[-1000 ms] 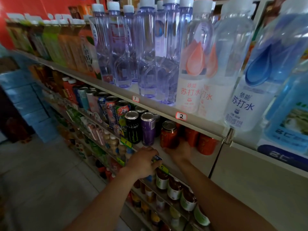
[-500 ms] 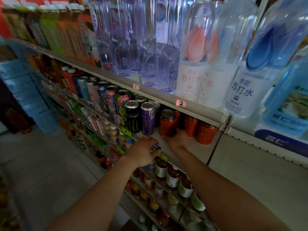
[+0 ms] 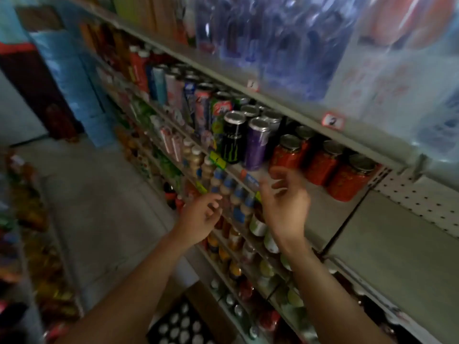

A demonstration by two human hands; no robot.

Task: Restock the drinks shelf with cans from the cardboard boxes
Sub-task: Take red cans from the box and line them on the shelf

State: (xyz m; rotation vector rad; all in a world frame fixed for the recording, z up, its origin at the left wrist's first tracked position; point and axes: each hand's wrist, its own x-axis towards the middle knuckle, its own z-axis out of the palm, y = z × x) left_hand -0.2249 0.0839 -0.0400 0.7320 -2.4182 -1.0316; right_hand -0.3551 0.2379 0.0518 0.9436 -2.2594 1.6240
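Several red cans (image 3: 289,155) stand in a row on the grey drinks shelf (image 3: 320,214), right of a purple can (image 3: 255,145) and a black can (image 3: 232,139). My right hand (image 3: 285,204) hovers in front of the shelf edge, just below the leftmost red can, fingers spread and empty. My left hand (image 3: 201,217) hangs lower and to the left, off the shelf, fingers loosely curled, holding nothing. An open cardboard box (image 3: 183,321) with several can tops shows on the floor at the bottom. The frame is blurred.
Big water bottles (image 3: 285,45) fill the shelf above, with its edge (image 3: 298,112) overhanging the cans. Lower shelves hold small bottles (image 3: 236,202) close under my hands. The grey floor aisle (image 3: 87,207) runs left, with another stocked rack (image 3: 27,232) at the far left.
Both hands have pulled back from the shelf; the right let go of the red can, the left came off the shelf edge. The view has tilted down, revealing the box.
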